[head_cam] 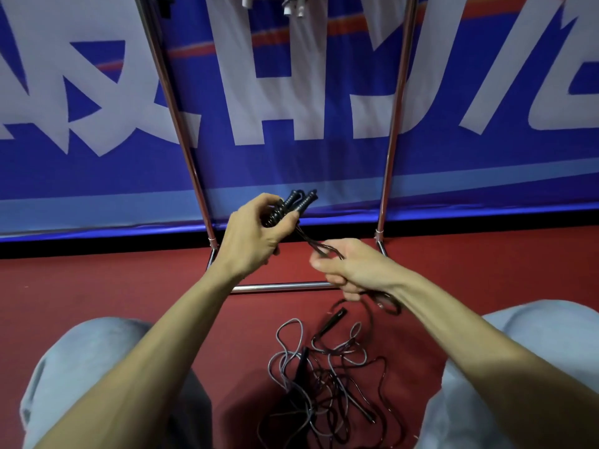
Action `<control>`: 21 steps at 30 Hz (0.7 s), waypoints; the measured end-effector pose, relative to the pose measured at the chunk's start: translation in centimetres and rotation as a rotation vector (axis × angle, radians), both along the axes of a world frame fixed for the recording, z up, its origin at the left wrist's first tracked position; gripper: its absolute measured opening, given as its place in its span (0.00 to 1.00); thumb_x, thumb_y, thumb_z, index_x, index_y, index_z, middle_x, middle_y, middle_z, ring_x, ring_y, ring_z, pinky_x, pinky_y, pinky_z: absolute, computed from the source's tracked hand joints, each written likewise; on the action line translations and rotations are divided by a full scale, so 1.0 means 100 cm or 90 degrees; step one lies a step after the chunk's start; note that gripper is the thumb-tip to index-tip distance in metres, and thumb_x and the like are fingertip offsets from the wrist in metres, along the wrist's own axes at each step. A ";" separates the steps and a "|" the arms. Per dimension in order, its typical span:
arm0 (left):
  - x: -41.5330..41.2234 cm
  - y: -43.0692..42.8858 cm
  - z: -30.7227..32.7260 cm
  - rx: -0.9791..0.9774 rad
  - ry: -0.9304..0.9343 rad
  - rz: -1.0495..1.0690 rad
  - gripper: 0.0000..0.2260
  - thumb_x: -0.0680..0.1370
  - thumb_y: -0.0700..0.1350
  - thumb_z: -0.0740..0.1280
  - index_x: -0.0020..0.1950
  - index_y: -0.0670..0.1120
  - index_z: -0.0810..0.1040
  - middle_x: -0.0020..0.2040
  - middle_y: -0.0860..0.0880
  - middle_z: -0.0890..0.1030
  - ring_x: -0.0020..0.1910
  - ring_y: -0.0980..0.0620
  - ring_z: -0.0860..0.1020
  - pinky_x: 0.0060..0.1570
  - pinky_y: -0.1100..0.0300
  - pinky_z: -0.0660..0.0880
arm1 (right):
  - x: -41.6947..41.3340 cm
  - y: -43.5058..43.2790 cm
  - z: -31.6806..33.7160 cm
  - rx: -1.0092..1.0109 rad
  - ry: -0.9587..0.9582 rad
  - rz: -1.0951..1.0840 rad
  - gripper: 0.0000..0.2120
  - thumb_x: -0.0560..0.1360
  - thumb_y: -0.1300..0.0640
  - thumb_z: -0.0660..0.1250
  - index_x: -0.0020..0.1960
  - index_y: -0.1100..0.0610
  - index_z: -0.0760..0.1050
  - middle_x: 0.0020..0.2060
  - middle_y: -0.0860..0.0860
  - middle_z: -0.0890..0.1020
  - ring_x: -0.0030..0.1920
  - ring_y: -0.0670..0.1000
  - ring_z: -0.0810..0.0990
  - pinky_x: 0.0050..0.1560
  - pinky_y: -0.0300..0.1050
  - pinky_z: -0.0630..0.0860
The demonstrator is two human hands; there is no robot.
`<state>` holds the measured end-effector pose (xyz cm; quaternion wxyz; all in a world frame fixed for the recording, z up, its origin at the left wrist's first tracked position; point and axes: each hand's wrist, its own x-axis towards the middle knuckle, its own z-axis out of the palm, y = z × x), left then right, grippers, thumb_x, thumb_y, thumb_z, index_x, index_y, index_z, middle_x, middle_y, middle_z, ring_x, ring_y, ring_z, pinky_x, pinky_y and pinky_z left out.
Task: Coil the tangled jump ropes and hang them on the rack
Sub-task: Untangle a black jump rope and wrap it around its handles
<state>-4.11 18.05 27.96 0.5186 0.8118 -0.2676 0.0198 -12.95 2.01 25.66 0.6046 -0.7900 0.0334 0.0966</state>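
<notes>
My left hand (251, 233) grips the two black handles (298, 200) of a jump rope, held together and pointing up and away. From them the black cord (312, 243) runs down to my right hand (345, 270), which is curled round it; a loop of cord hangs out below that hand. On the red floor between my knees lies a tangled pile of black and grey ropes (324, 380) with a black handle (334, 317) sticking out. The chrome rack (181, 124) stands just beyond my hands, its base bar on the floor.
A blue and white banner (291, 92) covers the wall behind the rack. White rope handles (293, 6) hang from the rack's top at the frame's upper edge. My grey-trousered knees (81, 367) flank the rope pile. Red floor stretches to both sides.
</notes>
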 end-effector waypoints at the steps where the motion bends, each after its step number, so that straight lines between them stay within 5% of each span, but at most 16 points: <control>1: 0.006 0.005 -0.002 0.034 -0.038 0.026 0.11 0.75 0.54 0.70 0.50 0.50 0.77 0.34 0.53 0.80 0.28 0.50 0.79 0.28 0.55 0.76 | -0.002 -0.004 0.002 -0.124 -0.014 0.010 0.07 0.79 0.61 0.61 0.42 0.56 0.71 0.22 0.45 0.69 0.18 0.43 0.63 0.24 0.38 0.66; 3: 0.014 0.012 -0.003 0.113 -0.099 0.077 0.13 0.72 0.59 0.69 0.51 0.54 0.75 0.40 0.57 0.80 0.41 0.48 0.81 0.41 0.50 0.77 | -0.007 -0.008 0.009 -0.377 -0.067 0.039 0.10 0.79 0.57 0.61 0.40 0.53 0.74 0.23 0.45 0.72 0.23 0.41 0.68 0.31 0.38 0.66; 5: 0.014 0.015 -0.002 0.212 -0.139 0.100 0.14 0.72 0.59 0.70 0.54 0.55 0.74 0.45 0.56 0.81 0.49 0.47 0.79 0.45 0.51 0.74 | -0.011 -0.013 0.018 -0.495 -0.130 0.036 0.11 0.80 0.53 0.59 0.41 0.51 0.75 0.26 0.45 0.72 0.28 0.42 0.70 0.33 0.34 0.66; 8: 0.008 0.011 -0.004 0.305 -0.203 0.081 0.14 0.73 0.56 0.69 0.53 0.54 0.70 0.48 0.53 0.81 0.48 0.42 0.78 0.42 0.52 0.70 | -0.017 -0.023 0.032 -0.585 -0.200 0.005 0.10 0.80 0.47 0.59 0.43 0.49 0.72 0.31 0.46 0.73 0.35 0.49 0.73 0.41 0.48 0.73; 11: 0.002 0.005 -0.009 0.374 -0.247 0.046 0.13 0.74 0.54 0.68 0.52 0.51 0.68 0.45 0.51 0.80 0.42 0.40 0.75 0.38 0.53 0.66 | -0.025 -0.021 0.039 -0.710 -0.275 0.074 0.10 0.79 0.45 0.57 0.44 0.49 0.70 0.31 0.46 0.72 0.41 0.53 0.75 0.39 0.48 0.68; 15: -0.007 -0.005 -0.013 0.496 -0.286 -0.025 0.13 0.74 0.54 0.66 0.55 0.51 0.69 0.52 0.52 0.81 0.46 0.42 0.78 0.37 0.55 0.66 | -0.027 -0.016 0.041 -0.757 -0.468 0.093 0.12 0.79 0.46 0.58 0.52 0.51 0.77 0.42 0.48 0.81 0.46 0.54 0.79 0.35 0.46 0.64; 21: -0.028 -0.019 -0.018 0.550 -0.283 -0.176 0.17 0.70 0.62 0.66 0.54 0.56 0.73 0.47 0.52 0.81 0.47 0.45 0.79 0.40 0.55 0.72 | -0.018 -0.024 0.029 -0.676 -0.603 -0.078 0.10 0.73 0.49 0.64 0.43 0.53 0.80 0.36 0.48 0.79 0.37 0.55 0.80 0.27 0.47 0.71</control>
